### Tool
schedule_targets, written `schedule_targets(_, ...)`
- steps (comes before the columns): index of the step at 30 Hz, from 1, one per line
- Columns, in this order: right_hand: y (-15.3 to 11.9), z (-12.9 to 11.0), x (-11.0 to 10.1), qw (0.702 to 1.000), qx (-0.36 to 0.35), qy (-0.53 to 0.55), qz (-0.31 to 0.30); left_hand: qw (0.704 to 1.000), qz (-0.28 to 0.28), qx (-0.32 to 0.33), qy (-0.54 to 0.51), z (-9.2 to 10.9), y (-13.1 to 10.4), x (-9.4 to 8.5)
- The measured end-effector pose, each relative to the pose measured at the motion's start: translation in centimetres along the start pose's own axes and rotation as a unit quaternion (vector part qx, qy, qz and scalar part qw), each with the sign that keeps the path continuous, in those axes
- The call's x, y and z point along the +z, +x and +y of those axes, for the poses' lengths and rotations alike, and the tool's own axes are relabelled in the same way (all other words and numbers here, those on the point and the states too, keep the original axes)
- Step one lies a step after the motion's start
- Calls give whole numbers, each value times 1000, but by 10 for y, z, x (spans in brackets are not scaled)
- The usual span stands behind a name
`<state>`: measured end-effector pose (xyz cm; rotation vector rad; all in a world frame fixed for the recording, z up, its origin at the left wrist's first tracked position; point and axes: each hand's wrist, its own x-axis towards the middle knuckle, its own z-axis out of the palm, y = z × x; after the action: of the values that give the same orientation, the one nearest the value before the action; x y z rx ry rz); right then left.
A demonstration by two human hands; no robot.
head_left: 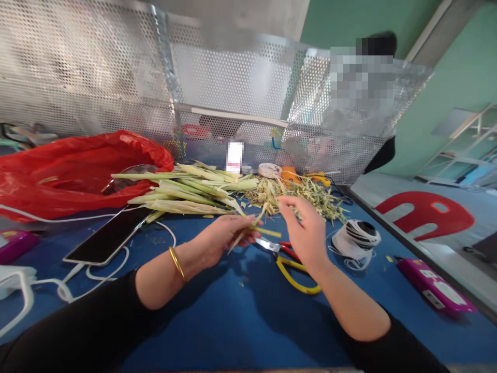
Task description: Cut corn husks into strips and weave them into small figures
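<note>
My left hand (221, 235), with a gold bangle at the wrist, is closed on a small bundle of pale corn husk strips (266, 231) that stick out past the fingertips. Just to its right, my right hand (305, 225) is raised with thumb and forefinger together. What it pinches, if anything, is too fine to make out. Beneath and between the hands lie scissors (297, 280) with yellow and red handles. Behind the left hand is a pile of green-white corn husks (186, 194). Shredded husk scraps (318, 197) are heaped behind the right hand.
A red plastic bag (77, 166) and a phone (106, 235) with white cables are on the left. To the right are a thread spool (355, 241) and a purple box (435, 285). A perforated metal screen (233, 77) closes the back, and a red chair (427, 212) stands beyond.
</note>
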<state>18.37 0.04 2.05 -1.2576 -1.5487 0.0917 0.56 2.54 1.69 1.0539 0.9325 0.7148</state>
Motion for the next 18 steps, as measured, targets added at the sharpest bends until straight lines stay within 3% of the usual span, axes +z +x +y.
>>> schedule_targets(2,-2,-5,-4,998,-35,-36,36,997,4,30,-68,6,1,-6)
schedule_targets(3,-5,-6,-3,999,-35,-33,10,995,0,48,-84,8,2,-7)
schedule_targets(6,-18,-10,12,986,36,41,-157,991,-25,84,-99,6,1,-5)
schedule_targets(9,-30,-11,30,944,153,162,-246,990,-36,90,-101,-3,0,3)
schedule_targets(12,-36,-12,38,915,209,239,-249,992,-16,99,-82,-10,1,7)
schedule_targets(18,-36,-14,32,935,135,194,-264,990,-19,111,-90,-8,0,9)
